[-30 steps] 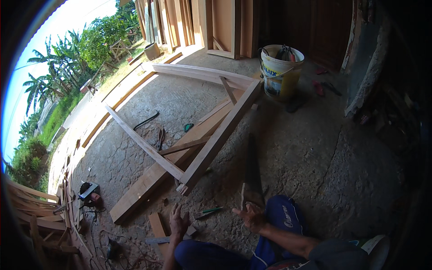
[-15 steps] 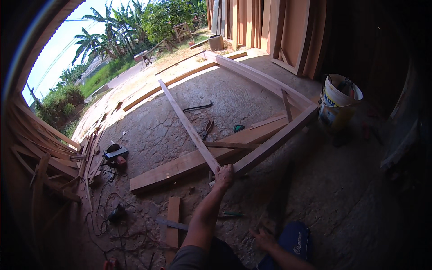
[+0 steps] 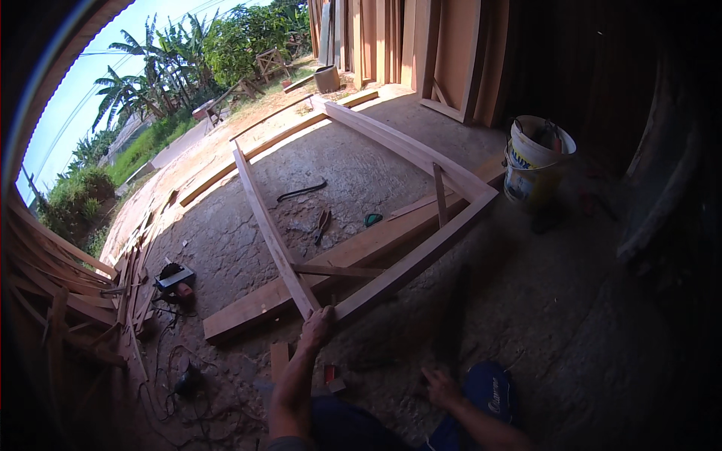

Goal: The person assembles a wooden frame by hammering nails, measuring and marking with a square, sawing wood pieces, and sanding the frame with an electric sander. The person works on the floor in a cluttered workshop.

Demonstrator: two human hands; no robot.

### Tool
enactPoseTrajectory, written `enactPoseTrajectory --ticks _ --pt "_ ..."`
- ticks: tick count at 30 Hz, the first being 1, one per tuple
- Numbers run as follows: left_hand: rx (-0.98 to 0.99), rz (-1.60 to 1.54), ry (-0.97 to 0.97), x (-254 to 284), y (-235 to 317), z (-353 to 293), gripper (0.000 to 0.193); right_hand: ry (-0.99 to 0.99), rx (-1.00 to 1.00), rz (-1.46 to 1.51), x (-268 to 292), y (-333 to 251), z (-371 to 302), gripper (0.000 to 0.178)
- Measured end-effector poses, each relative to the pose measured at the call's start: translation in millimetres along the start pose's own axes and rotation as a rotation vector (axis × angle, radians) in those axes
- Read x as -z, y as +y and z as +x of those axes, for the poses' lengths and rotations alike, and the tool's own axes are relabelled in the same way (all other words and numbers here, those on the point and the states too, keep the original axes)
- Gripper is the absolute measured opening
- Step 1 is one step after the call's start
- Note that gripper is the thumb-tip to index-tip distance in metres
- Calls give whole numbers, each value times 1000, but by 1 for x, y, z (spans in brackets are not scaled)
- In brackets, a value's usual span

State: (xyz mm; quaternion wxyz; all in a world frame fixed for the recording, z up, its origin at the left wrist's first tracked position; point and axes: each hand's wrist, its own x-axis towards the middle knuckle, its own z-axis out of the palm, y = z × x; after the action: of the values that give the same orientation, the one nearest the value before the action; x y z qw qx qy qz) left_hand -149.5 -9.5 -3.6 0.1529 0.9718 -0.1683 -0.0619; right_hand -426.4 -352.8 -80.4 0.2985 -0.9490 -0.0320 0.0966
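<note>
A wooden frame (image 3: 414,259) of long timbers lies over the floor, with short diagonal braces across two of its corners. My left hand (image 3: 319,325) is closed around its near corner, where the left timber (image 3: 272,237) meets the near one. Under that corner passes a wide plank (image 3: 252,310). My right hand (image 3: 440,387) is beside my knee in blue cloth (image 3: 490,391), holding nothing that I can see, its fingers apart in the shade. Inside the frame lie pliers (image 3: 323,226), a dark bent bar (image 3: 302,190) and a small green item (image 3: 373,219).
A circular saw (image 3: 174,279) sits at left, with cables trailing below it. Scrap strips (image 3: 143,278) are piled along the left side. A white bucket of tools (image 3: 538,158) stands at right. Boards and door panels (image 3: 451,60) lean at the back. A red item (image 3: 329,373) lies near my left forearm.
My left hand has drawn the frame's near corner toward me and to the left. The view has tilted and shifted. My right hand stays by the knee.
</note>
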Motion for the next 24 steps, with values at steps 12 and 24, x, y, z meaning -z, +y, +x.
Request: enactPoseTrajectory --ticks 12,24 --pt "288 41 102 23 -32 -126 50 202 92 161 8 -15 7 64" --pt "-159 -410 -120 152 120 -208 38 497 -786 60 55 182 -110 77"
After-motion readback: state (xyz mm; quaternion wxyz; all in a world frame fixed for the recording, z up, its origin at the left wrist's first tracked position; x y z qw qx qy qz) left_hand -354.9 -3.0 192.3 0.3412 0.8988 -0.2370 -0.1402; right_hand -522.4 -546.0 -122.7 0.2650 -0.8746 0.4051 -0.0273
